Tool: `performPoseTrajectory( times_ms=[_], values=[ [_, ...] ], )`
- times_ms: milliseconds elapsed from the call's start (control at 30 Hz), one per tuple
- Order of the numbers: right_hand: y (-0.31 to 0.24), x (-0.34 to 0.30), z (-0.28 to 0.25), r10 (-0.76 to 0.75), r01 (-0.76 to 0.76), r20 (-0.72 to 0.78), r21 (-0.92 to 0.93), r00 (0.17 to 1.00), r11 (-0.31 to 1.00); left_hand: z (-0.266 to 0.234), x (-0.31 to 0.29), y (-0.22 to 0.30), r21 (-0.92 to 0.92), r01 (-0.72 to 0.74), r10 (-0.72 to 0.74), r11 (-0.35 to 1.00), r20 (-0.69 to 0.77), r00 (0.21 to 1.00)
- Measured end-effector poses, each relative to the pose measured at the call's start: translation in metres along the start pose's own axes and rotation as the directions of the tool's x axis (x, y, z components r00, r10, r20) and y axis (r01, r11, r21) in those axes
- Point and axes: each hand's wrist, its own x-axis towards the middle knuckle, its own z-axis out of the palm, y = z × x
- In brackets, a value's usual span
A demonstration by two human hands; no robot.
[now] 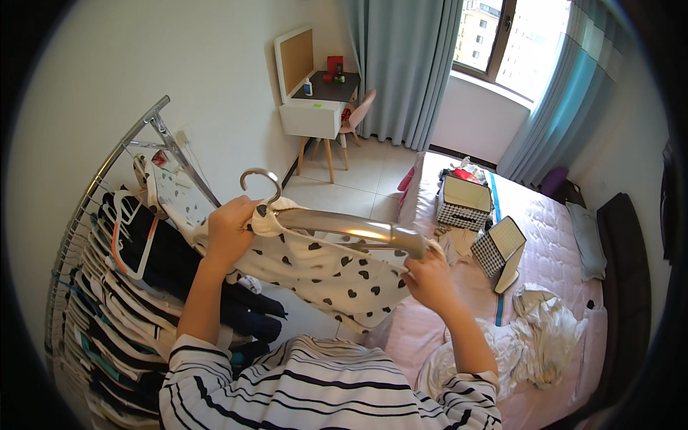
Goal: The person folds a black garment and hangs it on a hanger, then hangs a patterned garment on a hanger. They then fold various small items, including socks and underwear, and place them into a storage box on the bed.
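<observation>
Toward the far edge of the bed [548, 222], two open cream-lined boxes [462, 216]; left fingers [240, 210] and right fingers [423, 269] grip a heart-printed garment [330, 276] on its hanger [351, 223].

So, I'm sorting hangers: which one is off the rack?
The silvery hanger between left hand and right hand, its hook free; others hang on the rack.

Bright daylight | window [527, 54] partly overexposed | hanger [344, 223] glare | fisheye bending, dark corners
</observation>
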Motion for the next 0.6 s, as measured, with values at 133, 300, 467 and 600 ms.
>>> performPoseTrajectory(
  times_ms=[133,300,467,600],
  values=[
    [0.005,0.007,-0.031,-0.148,0.133,-0.187,-0.093,0.971,0.987,0.002,-0.008,-0.022,0.172,-0.149,0.163,0.974,-0.070,0.984],
    [0.008,0.008,-0.043,0.003,0.011,-0.270,0.050,0.963,0.999,0.008,-0.007,-0.011,0.236,-0.261,0.253,0.936,0.061,0.965],
    [-0.015,0.024,-0.033,0.124,0.007,-0.322,0.378,0.938,0.926,0.025,-0.003,0.003,0.078,-0.234,0.228,0.969,0.078,0.971],
    [-0.042,0.043,-0.019,0.065,0.079,-0.330,0.403,0.942,0.912,0.036,0.002,0.022,-0.009,-0.259,0.259,0.966,0.055,0.964]
  ],
)
